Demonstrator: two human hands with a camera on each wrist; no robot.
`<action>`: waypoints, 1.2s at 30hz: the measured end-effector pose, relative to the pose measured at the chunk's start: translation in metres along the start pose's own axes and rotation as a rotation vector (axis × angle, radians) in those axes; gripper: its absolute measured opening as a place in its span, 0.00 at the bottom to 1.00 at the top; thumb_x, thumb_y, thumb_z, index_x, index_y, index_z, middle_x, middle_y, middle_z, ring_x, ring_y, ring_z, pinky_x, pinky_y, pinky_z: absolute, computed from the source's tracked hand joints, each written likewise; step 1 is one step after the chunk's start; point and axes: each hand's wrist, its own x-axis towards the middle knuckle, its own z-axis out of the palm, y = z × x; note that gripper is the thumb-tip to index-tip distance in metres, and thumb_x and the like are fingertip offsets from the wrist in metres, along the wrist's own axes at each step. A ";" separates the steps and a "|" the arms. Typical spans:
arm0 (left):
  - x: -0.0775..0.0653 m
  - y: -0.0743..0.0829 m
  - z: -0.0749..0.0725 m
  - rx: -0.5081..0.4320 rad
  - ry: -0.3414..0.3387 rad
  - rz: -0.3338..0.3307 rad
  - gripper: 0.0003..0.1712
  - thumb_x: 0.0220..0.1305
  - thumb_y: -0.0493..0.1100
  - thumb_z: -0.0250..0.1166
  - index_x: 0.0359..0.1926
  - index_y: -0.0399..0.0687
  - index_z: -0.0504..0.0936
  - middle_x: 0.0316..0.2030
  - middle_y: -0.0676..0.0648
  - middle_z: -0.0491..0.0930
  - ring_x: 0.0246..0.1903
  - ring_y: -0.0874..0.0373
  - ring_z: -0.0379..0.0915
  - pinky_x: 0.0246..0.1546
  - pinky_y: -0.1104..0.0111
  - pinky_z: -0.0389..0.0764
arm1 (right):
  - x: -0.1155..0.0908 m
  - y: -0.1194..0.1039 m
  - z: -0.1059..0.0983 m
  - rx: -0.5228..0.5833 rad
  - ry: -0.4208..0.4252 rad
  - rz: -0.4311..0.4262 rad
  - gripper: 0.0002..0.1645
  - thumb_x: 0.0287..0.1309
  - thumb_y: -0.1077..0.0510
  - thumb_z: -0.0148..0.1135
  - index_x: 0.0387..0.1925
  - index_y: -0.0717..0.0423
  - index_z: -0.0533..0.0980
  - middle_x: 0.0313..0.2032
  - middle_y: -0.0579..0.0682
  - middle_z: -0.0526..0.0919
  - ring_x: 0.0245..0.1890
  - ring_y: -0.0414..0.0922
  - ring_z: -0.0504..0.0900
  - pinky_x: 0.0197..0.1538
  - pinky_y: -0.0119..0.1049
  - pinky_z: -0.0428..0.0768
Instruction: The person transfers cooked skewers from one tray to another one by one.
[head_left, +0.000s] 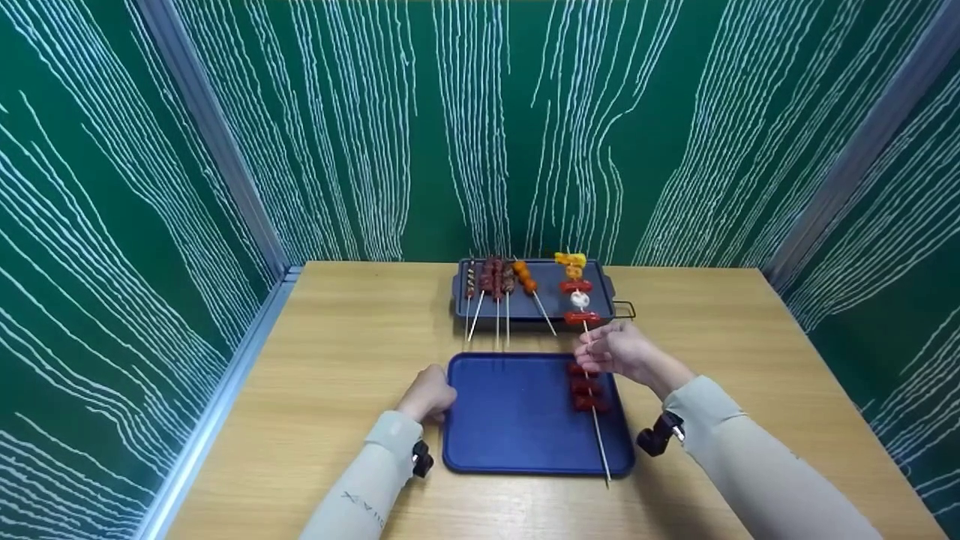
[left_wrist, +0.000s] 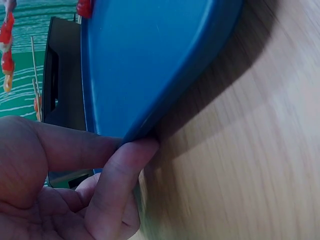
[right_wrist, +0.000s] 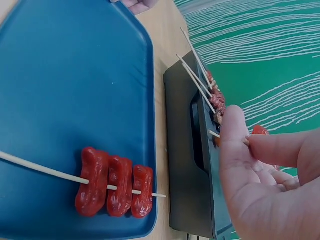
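Observation:
My right hand point(head_left: 621, 351) pinches the bare stick of a mixed vegetable skewer point(head_left: 575, 286) between thumb and fingers. Yellow, red and white pieces on that skewer overlap the right part of a dark grill plate point(head_left: 551, 283) in the head view. My left hand point(head_left: 429, 394) grips the left rim of a blue tray point(head_left: 517, 420), thumb and forefinger at its edge in the left wrist view point(left_wrist: 125, 165). Along the tray's right side lies a skewer of red sausage pieces point(right_wrist: 119, 187), its stick end reaching over the near rim.
On the grill plate's left half lie several dark meat skewers point(head_left: 496, 279) and one with orange balls point(head_left: 528, 281), sticks toward me. A wire handle point(head_left: 625, 309) juts from its right side. Green walls point(head_left: 472, 112) with white lines enclose the wooden table point(head_left: 360, 330).

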 end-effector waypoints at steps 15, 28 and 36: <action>-0.004 0.007 -0.004 -0.004 -0.002 -0.039 0.08 0.58 0.28 0.52 0.32 0.40 0.77 0.26 0.38 0.82 0.11 0.53 0.82 0.14 0.59 0.88 | -0.013 0.017 -0.007 -0.102 -0.012 0.061 0.11 0.72 0.76 0.47 0.49 0.67 0.73 0.34 0.53 0.89 0.33 0.42 0.89 0.42 0.34 0.94; -0.003 0.006 -0.003 0.007 -0.042 -0.042 0.10 0.58 0.28 0.52 0.29 0.41 0.78 0.24 0.40 0.81 0.12 0.54 0.82 0.14 0.60 0.88 | -0.026 0.035 -0.001 -0.165 0.000 0.087 0.13 0.67 0.79 0.49 0.50 0.72 0.72 0.35 0.57 0.89 0.31 0.44 0.90 0.40 0.36 0.95; -0.012 0.017 -0.009 -0.013 -0.039 -0.078 0.10 0.59 0.27 0.51 0.38 0.34 0.78 0.33 0.33 0.81 0.15 0.49 0.82 0.13 0.61 0.86 | -0.037 0.044 -0.001 -0.221 -0.049 0.110 0.13 0.63 0.80 0.50 0.44 0.66 0.74 0.36 0.57 0.90 0.32 0.44 0.90 0.41 0.36 0.94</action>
